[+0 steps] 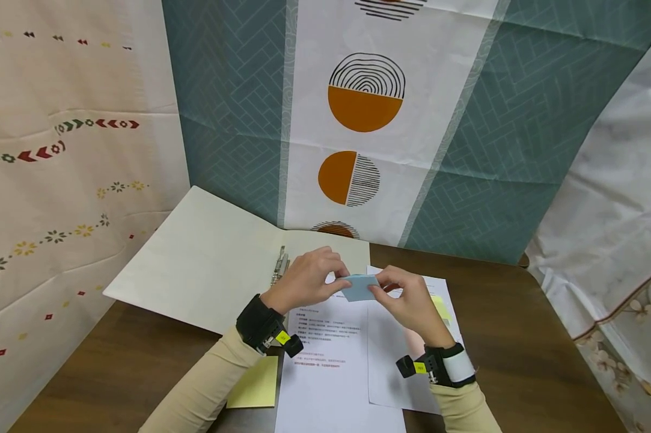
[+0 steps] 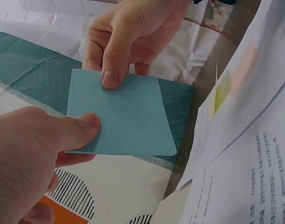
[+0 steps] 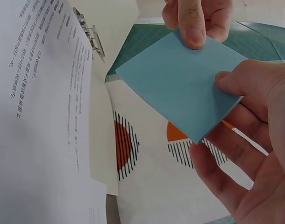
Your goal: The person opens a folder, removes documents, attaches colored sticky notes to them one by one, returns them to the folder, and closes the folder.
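Both hands hold a square pad of light blue sticky notes in the air above printed sheets. My left hand pinches one side, its thumb lying on the blue face in the left wrist view. On the other side my right hand pinches the pad between thumb and fingers. The right wrist view shows the pad tilted, with both thumbs on its broad face. Below lie a printed sheet and, to its right, a second sheet bearing a yellow sticky note and a pink one.
An open white folder with a metal clip lies at the back left of the brown table. A yellow sticky note pad is by my left forearm. Patterned cloths hang behind and at both sides.
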Motion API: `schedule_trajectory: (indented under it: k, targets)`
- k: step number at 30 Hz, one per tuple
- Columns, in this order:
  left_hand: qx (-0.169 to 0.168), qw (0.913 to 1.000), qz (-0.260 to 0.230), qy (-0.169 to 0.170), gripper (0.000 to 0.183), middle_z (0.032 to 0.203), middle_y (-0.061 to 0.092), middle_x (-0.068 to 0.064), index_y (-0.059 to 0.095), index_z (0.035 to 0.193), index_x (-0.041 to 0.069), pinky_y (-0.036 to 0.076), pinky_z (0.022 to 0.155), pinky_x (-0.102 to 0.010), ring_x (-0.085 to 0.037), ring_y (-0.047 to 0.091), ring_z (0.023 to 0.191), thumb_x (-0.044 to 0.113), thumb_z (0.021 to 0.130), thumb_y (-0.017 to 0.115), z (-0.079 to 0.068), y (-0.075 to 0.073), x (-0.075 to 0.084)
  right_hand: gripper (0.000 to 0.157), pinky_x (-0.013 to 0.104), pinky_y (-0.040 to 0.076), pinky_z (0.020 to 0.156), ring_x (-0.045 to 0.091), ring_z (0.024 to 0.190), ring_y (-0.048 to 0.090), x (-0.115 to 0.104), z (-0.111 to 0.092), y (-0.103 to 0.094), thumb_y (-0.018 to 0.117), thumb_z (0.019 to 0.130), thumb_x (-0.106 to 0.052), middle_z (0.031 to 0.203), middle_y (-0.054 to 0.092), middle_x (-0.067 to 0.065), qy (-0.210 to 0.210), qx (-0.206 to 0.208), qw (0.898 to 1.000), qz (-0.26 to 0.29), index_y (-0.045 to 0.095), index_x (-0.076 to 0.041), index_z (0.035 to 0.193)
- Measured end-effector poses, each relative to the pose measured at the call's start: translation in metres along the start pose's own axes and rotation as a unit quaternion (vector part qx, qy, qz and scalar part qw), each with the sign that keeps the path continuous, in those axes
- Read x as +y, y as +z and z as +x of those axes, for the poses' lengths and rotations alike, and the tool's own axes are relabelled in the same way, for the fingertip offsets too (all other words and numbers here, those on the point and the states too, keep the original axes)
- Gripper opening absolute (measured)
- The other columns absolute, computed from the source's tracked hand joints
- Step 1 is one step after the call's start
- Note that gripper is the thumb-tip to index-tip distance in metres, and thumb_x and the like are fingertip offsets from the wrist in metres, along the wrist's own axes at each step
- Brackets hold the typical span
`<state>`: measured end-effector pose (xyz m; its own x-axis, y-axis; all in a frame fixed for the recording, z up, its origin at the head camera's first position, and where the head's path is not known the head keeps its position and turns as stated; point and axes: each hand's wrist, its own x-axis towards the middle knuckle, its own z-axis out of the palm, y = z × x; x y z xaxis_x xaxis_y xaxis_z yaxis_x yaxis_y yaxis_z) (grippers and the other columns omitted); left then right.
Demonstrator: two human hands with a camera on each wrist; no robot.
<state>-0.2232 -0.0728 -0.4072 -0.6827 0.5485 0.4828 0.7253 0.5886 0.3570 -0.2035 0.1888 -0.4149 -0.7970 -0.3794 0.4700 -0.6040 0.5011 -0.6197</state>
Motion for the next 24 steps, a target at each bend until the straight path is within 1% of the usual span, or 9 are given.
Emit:
schedule_trajectory:
  k: [4, 7, 9, 12, 14, 16, 20, 22, 24]
  targets:
    - [0.007, 1.0000, -0.005, 0.001, 0.011, 0.099, 0.082, -0.002, 0.086, 0.102, 0.013, 0.047, 0.075, -0.019, -0.017, 0.063, 0.091, 0.023, 0.099, 0.089, 0.001, 0.000, 0.001, 0.011, 0.027, 0.065, 0.081, 0.007, 0.085, 0.075, 0.001, 0.001, -0.003, 0.085, 0.094, 0.004, 0.096, 0.082, 0.008, -0.010, 0.014, 1.000, -0.001, 0.083, -0.006, 0.098]
    - [0.022, 0.9997, -0.010, -0.007, 0.015, 0.101, 0.083, -0.002, 0.087, 0.110, 0.013, 0.050, 0.077, -0.021, -0.019, 0.066, 0.095, 0.023, 0.099, 0.088, 0.002, 0.000, 0.000, 0.009, 0.024, 0.065, 0.081, 0.003, 0.084, 0.076, 0.002, 0.001, -0.005, 0.084, 0.095, 0.005, 0.096, 0.083, 0.010, 0.000, 0.035, 0.999, 0.012, 0.082, -0.002, 0.100]
    - [0.038, 0.9990, -0.017, -0.016, 0.020, 0.101, 0.084, -0.003, 0.087, 0.117, 0.013, 0.053, 0.078, -0.023, -0.020, 0.069, 0.098, 0.023, 0.099, 0.088, 0.002, -0.002, -0.001, 0.009, 0.020, 0.064, 0.081, 0.001, 0.083, 0.075, 0.002, 0.001, -0.007, 0.084, 0.095, 0.006, 0.095, 0.083, 0.013, 0.018, 0.061, 0.998, 0.030, 0.083, -0.001, 0.101]
    - [0.058, 0.9973, -0.035, -0.031, 0.027, 0.102, 0.084, -0.003, 0.086, 0.124, 0.012, 0.056, 0.081, -0.026, -0.021, 0.072, 0.098, 0.023, 0.099, 0.088, 0.002, -0.004, -0.003, 0.012, 0.014, 0.061, 0.083, -0.002, 0.083, 0.070, 0.002, 0.001, -0.010, 0.082, 0.095, 0.009, 0.094, 0.082, 0.018, 0.049, 0.110, 0.991, 0.054, 0.084, -0.001, 0.100]
    - [0.061, 0.9961, -0.053, -0.036, 0.029, 0.106, 0.085, -0.004, 0.086, 0.125, 0.012, 0.057, 0.083, -0.028, -0.021, 0.073, 0.099, 0.024, 0.099, 0.088, 0.002, -0.005, -0.004, 0.012, 0.012, 0.060, 0.082, -0.001, 0.083, 0.068, 0.000, 0.000, -0.011, 0.081, 0.095, 0.010, 0.094, 0.081, 0.021, 0.059, 0.135, 0.987, 0.067, 0.084, -0.001, 0.098]
    - [0.055, 0.9952, -0.071, -0.040, 0.031, 0.110, 0.085, -0.004, 0.085, 0.127, 0.012, 0.057, 0.086, -0.029, -0.020, 0.074, 0.099, 0.025, 0.099, 0.088, 0.002, -0.005, -0.005, 0.011, 0.012, 0.059, 0.082, -0.001, 0.083, 0.067, -0.002, 0.000, -0.011, 0.081, 0.096, 0.010, 0.096, 0.081, 0.023, 0.064, 0.148, 0.984, 0.073, 0.084, -0.001, 0.098]
    - [0.038, 0.9935, -0.104, -0.028, 0.027, 0.111, 0.084, -0.007, 0.084, 0.122, 0.009, 0.060, 0.090, -0.032, -0.021, 0.073, 0.101, 0.022, 0.098, 0.088, 0.002, -0.002, -0.004, 0.008, 0.013, 0.061, 0.085, -0.001, 0.086, 0.070, -0.004, 0.001, -0.007, 0.081, 0.097, 0.007, 0.099, 0.083, 0.023, 0.062, 0.140, 0.985, 0.082, 0.084, 0.001, 0.102]
    - [0.028, 0.9936, -0.109, -0.009, 0.021, 0.107, 0.083, -0.009, 0.083, 0.115, 0.006, 0.062, 0.089, -0.033, -0.022, 0.073, 0.099, 0.019, 0.099, 0.087, 0.002, 0.000, -0.002, 0.008, 0.015, 0.061, 0.087, -0.001, 0.088, 0.072, -0.005, 0.001, -0.005, 0.082, 0.098, 0.005, 0.100, 0.084, 0.022, 0.055, 0.123, 0.987, 0.081, 0.084, 0.001, 0.104]
    - [0.024, 0.9940, -0.106, 0.012, 0.016, 0.101, 0.082, -0.010, 0.080, 0.107, 0.004, 0.061, 0.085, -0.031, -0.022, 0.073, 0.095, 0.016, 0.099, 0.087, 0.002, 0.002, 0.000, 0.009, 0.016, 0.061, 0.089, -0.001, 0.089, 0.073, -0.005, 0.001, -0.004, 0.081, 0.098, 0.005, 0.098, 0.084, 0.020, 0.047, 0.109, 0.990, 0.077, 0.084, 0.002, 0.106]
